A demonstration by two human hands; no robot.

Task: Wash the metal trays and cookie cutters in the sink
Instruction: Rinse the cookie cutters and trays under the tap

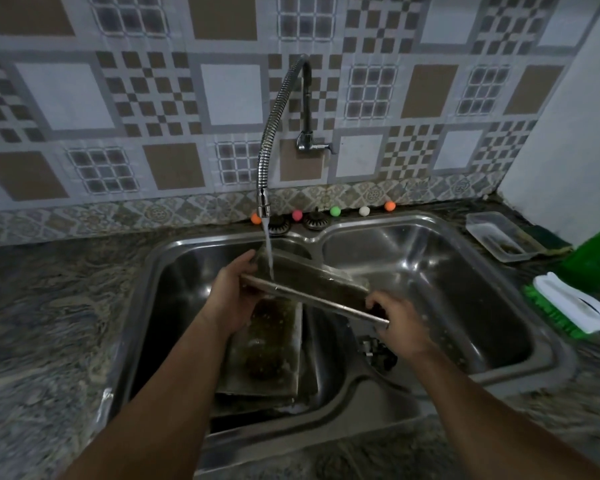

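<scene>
Both hands hold one metal tray (312,285) tilted over the left sink (174,271) basin: the left hand (231,296) grips its end at 9 o'clock, the right hand (394,315) pinches the corner at 4 o'clock. Its inside looks dark and greasy, with tap water (268,251) striking the upper edge. A second soiled tray (267,348) lies below it at 6 o'clock.

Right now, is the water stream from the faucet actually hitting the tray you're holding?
Touching. The head view shows the water stream running from the faucet onto the tilted tray, held by the left hand and right hand.
</scene>
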